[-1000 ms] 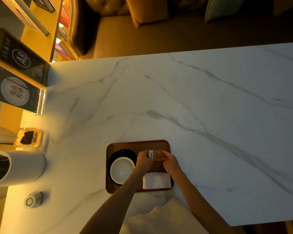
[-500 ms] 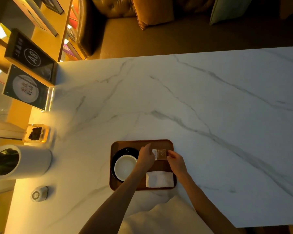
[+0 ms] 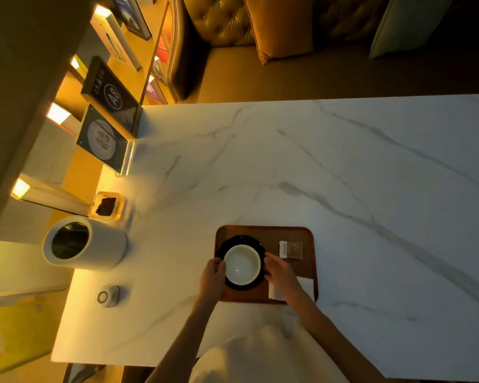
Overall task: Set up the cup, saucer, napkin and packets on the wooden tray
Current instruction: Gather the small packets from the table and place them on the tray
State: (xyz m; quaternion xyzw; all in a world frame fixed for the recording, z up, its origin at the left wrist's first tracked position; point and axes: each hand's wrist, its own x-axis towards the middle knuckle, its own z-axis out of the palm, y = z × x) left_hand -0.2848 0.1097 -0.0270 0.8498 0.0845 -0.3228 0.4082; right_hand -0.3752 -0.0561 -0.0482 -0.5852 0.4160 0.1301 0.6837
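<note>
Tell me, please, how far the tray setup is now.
Done: cup on saucer, packets and napkin all lie on the wooden tray. In hand: left hand and right hand grip the saucer's sides. Left: apparently only final positioning of the saucer.

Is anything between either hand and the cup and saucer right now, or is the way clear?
Nothing visible stands between them. The left hand and right hand sit against opposite sides of the cup and saucer on the tray. The packets lie apart, farther back, and the napkin is under the right wrist.
</note>
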